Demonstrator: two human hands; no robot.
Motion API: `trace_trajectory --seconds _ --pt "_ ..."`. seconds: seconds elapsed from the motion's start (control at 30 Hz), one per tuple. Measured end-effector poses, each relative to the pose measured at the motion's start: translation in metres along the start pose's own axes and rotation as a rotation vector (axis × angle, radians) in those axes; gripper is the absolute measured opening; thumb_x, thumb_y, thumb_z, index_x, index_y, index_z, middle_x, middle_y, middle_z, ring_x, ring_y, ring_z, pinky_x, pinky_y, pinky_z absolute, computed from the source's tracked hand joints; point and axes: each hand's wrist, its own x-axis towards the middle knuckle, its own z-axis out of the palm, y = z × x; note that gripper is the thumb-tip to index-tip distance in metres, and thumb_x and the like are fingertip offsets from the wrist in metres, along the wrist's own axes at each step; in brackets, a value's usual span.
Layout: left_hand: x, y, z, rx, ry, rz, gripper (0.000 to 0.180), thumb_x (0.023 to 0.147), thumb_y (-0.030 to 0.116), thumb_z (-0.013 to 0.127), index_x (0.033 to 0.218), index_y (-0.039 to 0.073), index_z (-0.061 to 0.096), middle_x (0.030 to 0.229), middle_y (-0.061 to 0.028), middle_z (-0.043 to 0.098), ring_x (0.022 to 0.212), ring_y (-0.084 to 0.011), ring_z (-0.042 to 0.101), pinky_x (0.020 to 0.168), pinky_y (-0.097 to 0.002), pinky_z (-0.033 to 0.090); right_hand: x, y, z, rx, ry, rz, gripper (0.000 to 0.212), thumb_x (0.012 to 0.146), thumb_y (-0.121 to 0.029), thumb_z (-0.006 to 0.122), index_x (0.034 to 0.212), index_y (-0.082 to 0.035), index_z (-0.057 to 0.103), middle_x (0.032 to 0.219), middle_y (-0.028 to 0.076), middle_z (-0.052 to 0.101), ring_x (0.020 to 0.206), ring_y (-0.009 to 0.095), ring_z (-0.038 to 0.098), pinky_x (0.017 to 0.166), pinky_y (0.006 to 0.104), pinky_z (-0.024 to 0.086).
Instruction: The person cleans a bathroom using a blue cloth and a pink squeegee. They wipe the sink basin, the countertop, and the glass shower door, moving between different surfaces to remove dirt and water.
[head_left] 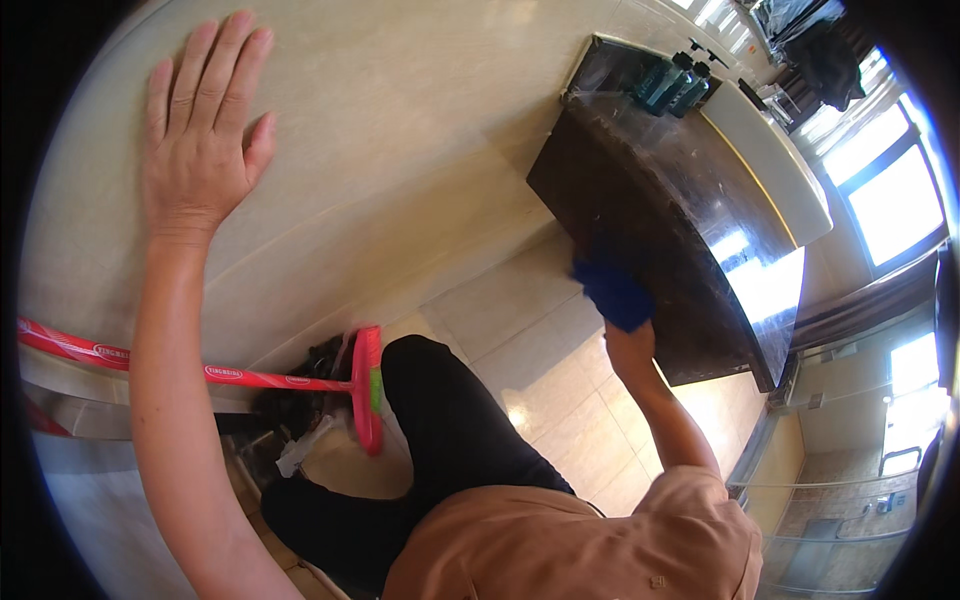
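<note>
My left hand (pixel 205 130) lies flat against the beige tiled wall (pixel 350 130), fingers stretched out and holding nothing. Out to the right, my right hand (pixel 628 335) grips a dark blue cloth (pixel 612 292). The cloth is bunched over the fingers and hides most of them. It is held against or close to the dark brown side of the vanity counter (pixel 640 215); whether it touches I cannot tell.
Two dark pump bottles (pixel 668 85) stand on the counter near a white basin (pixel 770 160). A pink-handled squeegee (pixel 366 388) leans at the lower left, beside a dark, cluttered bin-like spot. Light tiles (pixel 560 400) cover the floor. Windows and a glass partition are at the right.
</note>
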Motion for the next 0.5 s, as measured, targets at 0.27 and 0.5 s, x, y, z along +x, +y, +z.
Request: trace_trajectory --seconds 0.27,0.5 --pt "-0.001 0.000 0.001 0.019 0.016 0.028 0.071 0.094 0.033 0.064 0.158 0.018 0.040 0.164 0.0020 0.040 0.151 -0.0181 0.036 0.123 -0.0397 0.026 0.000 -0.045 -0.099 -0.763 0.112 -0.368 0.013 0.092 0.002 0.063 0.102 -0.001 0.070 0.093 0.014 0.071 0.084 0.031 0.069 0.075 0.0436 0.052" --pt "-0.003 -0.008 0.001 0.065 0.004 0.037 0.069 0.096 0.035 0.062 0.159 0.019 0.039 0.164 0.0026 0.040 0.149 -0.0180 0.038 0.121 -0.0394 0.030 -0.043 -0.038 -0.098 -0.346 0.106 -0.154 0.017 0.090 -0.003 0.064 0.106 -0.006 0.068 0.098 0.014 0.069 0.092 0.037 0.066 0.082 0.0459 0.050"
